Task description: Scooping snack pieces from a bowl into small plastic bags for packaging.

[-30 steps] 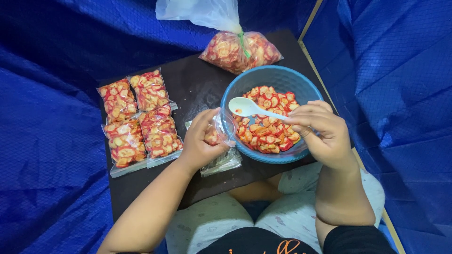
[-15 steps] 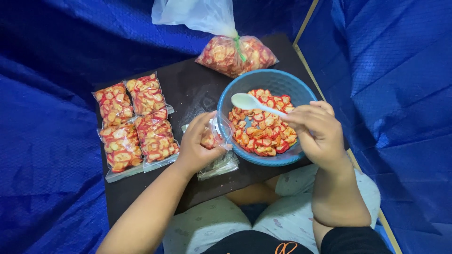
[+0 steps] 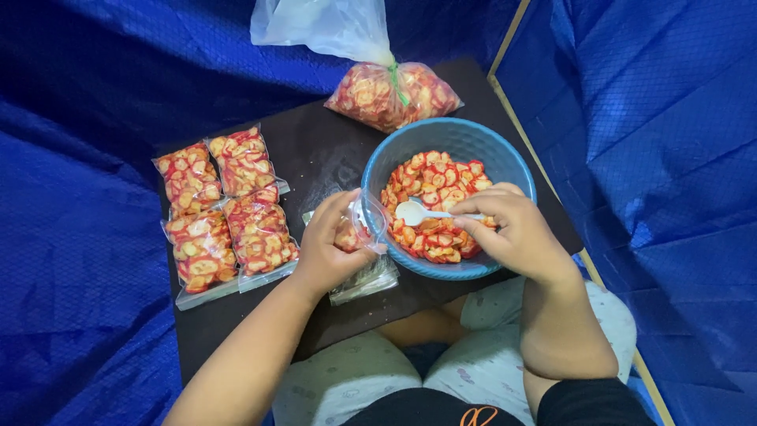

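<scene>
A blue bowl (image 3: pixel 505 162) holds red and yellow snack chips (image 3: pixel 441 177) on a small dark table (image 3: pixel 315 150). My right hand (image 3: pixel 512 233) grips a white plastic spoon (image 3: pixel 418 212), its scoop resting on the chips in the bowl. My left hand (image 3: pixel 327 248) holds a small clear bag (image 3: pixel 359 233) partly filled with chips, tilted open against the bowl's left rim. A stack of empty clear bags (image 3: pixel 367 280) lies under that hand.
Several filled, sealed chip packets (image 3: pixel 225 209) lie in a block on the table's left side. A large tied plastic bag of chips (image 3: pixel 390 95) sits behind the bowl. Blue tarp (image 3: pixel 79 197) surrounds the table. My knees (image 3: pixel 489 315) are under the front edge.
The spoon has dropped from above the bowl's left side down onto the chips. My left hand keeps the small bag at the rim.
</scene>
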